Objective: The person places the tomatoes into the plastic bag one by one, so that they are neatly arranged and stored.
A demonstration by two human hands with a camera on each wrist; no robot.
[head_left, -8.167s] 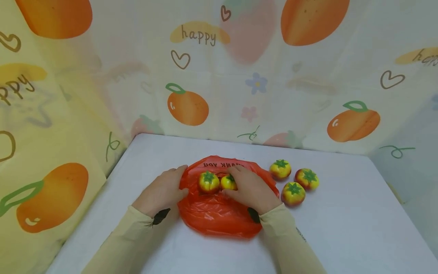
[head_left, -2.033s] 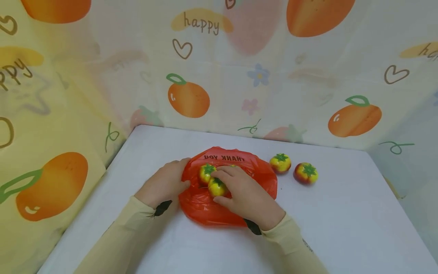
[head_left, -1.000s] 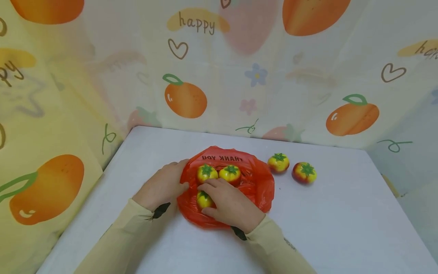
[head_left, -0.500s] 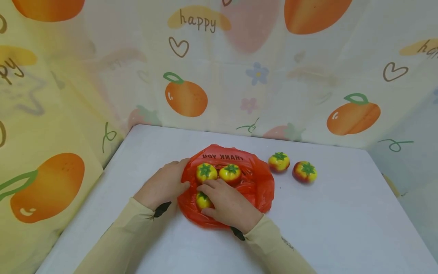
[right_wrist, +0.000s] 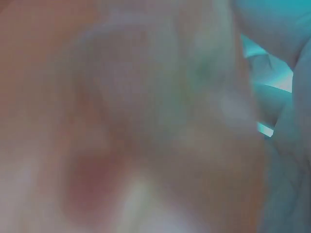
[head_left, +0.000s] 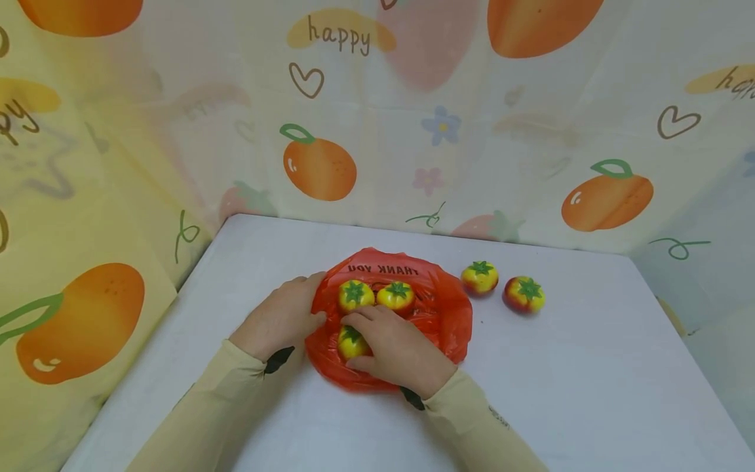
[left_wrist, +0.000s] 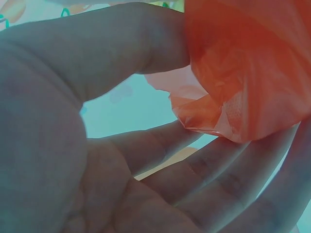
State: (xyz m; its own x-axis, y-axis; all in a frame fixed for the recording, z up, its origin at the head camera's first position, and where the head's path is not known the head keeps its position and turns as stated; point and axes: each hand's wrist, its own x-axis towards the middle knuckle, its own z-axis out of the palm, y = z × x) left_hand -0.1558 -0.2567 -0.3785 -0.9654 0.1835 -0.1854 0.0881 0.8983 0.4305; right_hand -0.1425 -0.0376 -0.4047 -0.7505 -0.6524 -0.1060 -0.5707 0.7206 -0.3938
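A red plastic bag (head_left: 454, 321) with dark lettering lies spread on the table. Two yellow-and-red toy fruits with green leafy tops, a left one (head_left: 356, 296) and a right one (head_left: 396, 299), sit on its far part. My right hand (head_left: 396, 347) curls over a third toy fruit (head_left: 352, 343) on the bag's near left part, partly hiding it. At the bag's left edge is my left hand (head_left: 280, 316); in the left wrist view, thumb and fingers lie on either side of the red plastic (left_wrist: 252, 73). The right wrist view is mostly blurred by something very close.
Two more toy fruits, one nearer the bag (head_left: 480, 278) and one farther right (head_left: 523, 295), stand on the white table (head_left: 590, 367). A curtain (head_left: 377, 131) printed with fruit hangs behind the table and on its left.
My right hand has brought the nearest of the three table fruits onto the bag, then moved it left and nearer. Little differs over the last second. My left hand stays at the bag's edge.
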